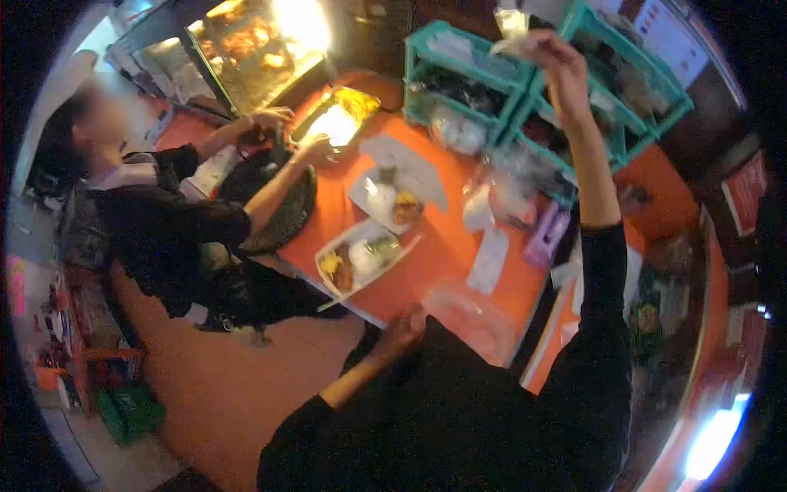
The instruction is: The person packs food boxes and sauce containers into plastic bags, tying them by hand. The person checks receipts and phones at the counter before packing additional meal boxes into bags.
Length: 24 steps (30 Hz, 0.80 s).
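Observation:
My right hand (559,72) is raised high beside the green crates, its fingers closed in a pinch. A small pale, shiny packet (512,23) shows at its fingertips; its kind is unclear. Low at the table's near edge, close to my body, my left hand (403,332) has curled fingers; anything in them is hidden. Beside it lies a clear plastic bag (469,318). Farther along the table stand two open takeaway boxes, a nearer box (361,289) and a farther box (357,197), each with white rice and browned food.
Stacked green crates (518,115) hold bagged items at the back right. A purple box (548,234) and a white paper strip (489,261) lie on the orange table (426,283). At left, another person (176,217) reaches toward a brightly lit tray (348,115) beside a black round container (287,217).

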{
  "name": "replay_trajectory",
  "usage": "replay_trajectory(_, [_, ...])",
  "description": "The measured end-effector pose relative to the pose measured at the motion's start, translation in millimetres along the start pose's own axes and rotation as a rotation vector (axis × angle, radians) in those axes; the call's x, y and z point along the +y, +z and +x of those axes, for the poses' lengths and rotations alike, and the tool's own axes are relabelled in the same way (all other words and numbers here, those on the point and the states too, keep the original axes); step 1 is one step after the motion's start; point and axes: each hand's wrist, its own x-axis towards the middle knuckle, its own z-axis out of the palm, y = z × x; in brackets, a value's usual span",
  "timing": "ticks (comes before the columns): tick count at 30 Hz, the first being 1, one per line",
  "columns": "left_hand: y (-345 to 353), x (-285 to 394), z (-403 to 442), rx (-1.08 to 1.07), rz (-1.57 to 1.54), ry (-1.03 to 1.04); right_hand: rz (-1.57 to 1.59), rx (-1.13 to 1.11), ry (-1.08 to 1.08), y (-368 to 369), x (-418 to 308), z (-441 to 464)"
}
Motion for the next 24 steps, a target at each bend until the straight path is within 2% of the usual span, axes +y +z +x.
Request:
replay_trajectory(1, [20, -5, 5, 0.109, -0.075, 0.052, 0.100, -0.106, 0.037, 9, -24, -41])
replay_trajectory(2, [29, 0, 7, 0.087, -0.082, 0.051, -0.045, -0.277, 0.174, 20, -57, -84])
replay_trajectory(3, [38, 7, 7, 0.195, 0.288, 0.175, 0.213, -0.418, 0.324, 24, -65, -123])
replay_trajectory(4, [42, 16, 9, 0.306, 0.659, 0.307, 0.114, -0.715, 0.120, 28, -62, -152])
replay_trajectory(5, [40, 23, 13, 0.291, 0.651, 0.320, 0.117, -0.930, 0.299, 38, -76, -182])
replay_trajectory(6, [34, 30, 17, 0.018, 0.796, 0.184, 0.374, -0.955, 0.392, 48, -56, -229])
replay_trajectory(7, [27, 39, 21, -0.121, 0.869, 0.118, 0.503, -1.001, 0.508, 55, -37, -273])
replay_trajectory(8, [19, 48, 24, -0.266, 0.938, 0.061, 0.392, -1.011, 0.630, 57, -13, -328])
replay_trajectory(9, [12, 59, 26, -0.104, 0.454, 0.049, 0.193, -1.089, 0.709, 56, 12, -375])
replay_trajectory(10, [13, 49, 25, -0.028, 0.210, 0.033, -0.009, -1.164, 0.785, 53, 32, -415])
replay_trajectory(11, [13, 39, 24, 0.047, -0.036, 0.037, -0.401, -1.254, 0.903, 49, 47, -447])
replay_trajectory(12, [26, -5, 23, -0.077, 0.113, 0.011, -0.609, -1.278, 0.951, 44, 53, -459])
replay_trajectory(13, [28, -14, 26, -0.136, 0.189, -0.002, -0.812, -1.311, 1.004, 39, 58, -471])
replay_trajectory(15, [28, -23, 28, -0.243, 0.310, -0.020, -0.692, -1.140, 0.675, 35, 61, -476])
replay_trajectory(16, [27, -18, 28, -0.284, 0.336, -0.037, -0.690, -1.133, 0.679, 38, 59, -467])
replay_trajectory(17, [25, -13, 27, -0.318, 0.359, -0.056, -0.592, -1.226, 0.641, 43, 62, -451])
replay_trajectory(19, [21, 0, 22, -0.381, 0.394, -0.105, -0.510, -1.201, 0.643, 65, 43, -392])
replay_trajectory(20, [17, 7, 18, -0.414, 0.406, -0.129, -0.524, -1.083, 0.687, 84, 22, -357])
replay_trajectory(22, [8, 20, 9, -0.441, 0.396, -0.118, -0.646, -0.572, 0.550, 116, 11, -309])
replay_trajectory(23, [-3, 23, 4, -0.398, 0.369, -0.027, -0.670, -0.408, 0.374, 131, 23, -301])
replay_trajectory(24, [-14, 26, -1, -0.355, 0.347, 0.064, -0.678, -0.326, 0.286, 141, 38, -296])
